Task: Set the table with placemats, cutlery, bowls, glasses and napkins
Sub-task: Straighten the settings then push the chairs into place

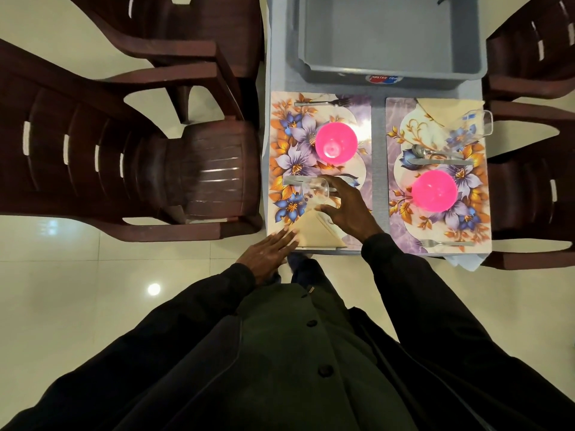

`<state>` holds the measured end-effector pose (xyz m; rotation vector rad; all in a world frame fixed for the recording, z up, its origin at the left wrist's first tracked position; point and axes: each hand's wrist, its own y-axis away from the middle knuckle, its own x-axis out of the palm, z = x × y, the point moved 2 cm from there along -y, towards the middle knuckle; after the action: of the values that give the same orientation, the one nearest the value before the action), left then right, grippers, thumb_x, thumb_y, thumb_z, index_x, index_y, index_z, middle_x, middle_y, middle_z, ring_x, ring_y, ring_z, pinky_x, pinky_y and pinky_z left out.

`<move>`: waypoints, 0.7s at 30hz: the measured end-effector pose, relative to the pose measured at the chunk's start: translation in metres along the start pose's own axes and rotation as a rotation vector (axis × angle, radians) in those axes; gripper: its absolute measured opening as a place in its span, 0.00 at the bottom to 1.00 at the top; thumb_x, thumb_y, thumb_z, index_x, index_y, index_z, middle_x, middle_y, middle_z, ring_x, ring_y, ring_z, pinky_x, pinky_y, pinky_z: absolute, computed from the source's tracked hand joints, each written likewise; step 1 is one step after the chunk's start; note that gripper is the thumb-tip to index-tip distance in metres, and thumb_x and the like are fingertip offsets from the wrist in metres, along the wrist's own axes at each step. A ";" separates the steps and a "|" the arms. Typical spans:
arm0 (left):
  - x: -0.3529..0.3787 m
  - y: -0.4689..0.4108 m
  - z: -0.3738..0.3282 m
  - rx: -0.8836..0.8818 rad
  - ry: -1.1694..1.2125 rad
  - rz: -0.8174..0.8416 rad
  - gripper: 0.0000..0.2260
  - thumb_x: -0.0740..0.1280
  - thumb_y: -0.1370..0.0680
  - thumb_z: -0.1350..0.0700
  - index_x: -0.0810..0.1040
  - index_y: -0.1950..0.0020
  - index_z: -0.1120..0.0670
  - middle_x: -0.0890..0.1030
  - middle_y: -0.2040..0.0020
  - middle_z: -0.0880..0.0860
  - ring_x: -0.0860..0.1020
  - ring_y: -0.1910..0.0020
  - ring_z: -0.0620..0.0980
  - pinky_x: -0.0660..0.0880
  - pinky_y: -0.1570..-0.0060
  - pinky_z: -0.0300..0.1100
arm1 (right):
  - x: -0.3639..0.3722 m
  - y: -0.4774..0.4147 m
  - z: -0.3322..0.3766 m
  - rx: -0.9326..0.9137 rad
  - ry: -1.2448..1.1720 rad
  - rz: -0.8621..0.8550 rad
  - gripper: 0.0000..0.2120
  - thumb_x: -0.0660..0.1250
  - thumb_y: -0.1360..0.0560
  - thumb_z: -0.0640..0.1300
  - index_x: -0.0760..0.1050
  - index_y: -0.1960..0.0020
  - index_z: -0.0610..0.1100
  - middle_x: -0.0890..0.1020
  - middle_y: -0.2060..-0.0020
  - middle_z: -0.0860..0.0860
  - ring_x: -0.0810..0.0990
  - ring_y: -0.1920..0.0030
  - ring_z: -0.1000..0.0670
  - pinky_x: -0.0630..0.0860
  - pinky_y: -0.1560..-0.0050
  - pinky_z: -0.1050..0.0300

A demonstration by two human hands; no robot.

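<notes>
Two floral placemats lie side by side on the table, the left placemat point(286, 157) and the right placemat point(401, 144). Each carries a pink bowl, one on the left point(336, 143) and one on the right point(434, 190). My right hand point(345, 206) grips a clear glass point(315, 189) above the near part of the left mat. My left hand point(269, 251) lies flat, fingertips touching a beige napkin point(314, 230) at the near edge. A fork point(322, 103) lies at the left mat's far end. The right mat holds a spoon and knife point(435, 157), a fork point(445, 243), a glass point(477, 122) and a napkin point(448, 108).
A grey plastic tub point(389, 42) stands at the far end of the table. Dark brown plastic chairs flank the table, on the left point(124, 157) and on the right point(535, 181). Pale floor tiles surround it all.
</notes>
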<state>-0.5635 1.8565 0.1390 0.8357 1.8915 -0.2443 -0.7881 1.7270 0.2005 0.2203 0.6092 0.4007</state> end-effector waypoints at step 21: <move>-0.005 0.008 -0.003 0.058 -0.081 -0.062 0.30 0.73 0.22 0.57 0.68 0.22 0.59 0.66 0.22 0.62 0.64 0.23 0.63 0.62 0.28 0.60 | 0.042 0.092 -0.051 0.057 0.264 -0.167 0.13 0.69 0.20 0.42 0.78 0.36 0.40 0.79 0.37 0.42 0.76 0.34 0.41 0.66 0.32 0.56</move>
<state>-0.5598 1.8616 0.1463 0.7950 1.8437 -0.3668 -0.8149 1.8315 0.1671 0.1701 0.8932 0.2525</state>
